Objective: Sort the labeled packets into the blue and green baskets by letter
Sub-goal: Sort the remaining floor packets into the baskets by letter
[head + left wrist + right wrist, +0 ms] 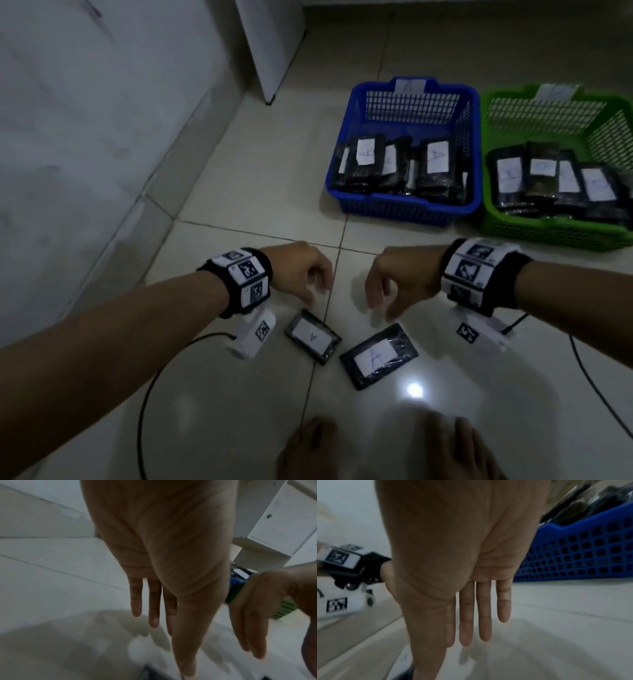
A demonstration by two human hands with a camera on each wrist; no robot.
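Packets | two "A" packets, left one [312, 336], right one [379, 356], flat on floor tiles [239, 212] below hands | left hand [301, 272], right hand [399, 279] fingers straight, holding nothing | look light, slick wrap, probably soft | pinch long edges | go to blue basket [407, 202], not green basket [548, 236]

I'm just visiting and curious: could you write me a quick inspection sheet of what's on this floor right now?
Surface: pale tiled floor, glossy, with a light reflection.
Job's things: two loose packets labelled A lie on the floor; blue basket holds A packets; green basket holds packets whose letters are too blurred to read.
Clutter: nothing seen.
Hands: left hand and right hand hover above the loose packets, empty, fingers relaxed.
Cables: black cable from the left wrist camera, another from the right.
Surroundings: grey wall, white cabinet.
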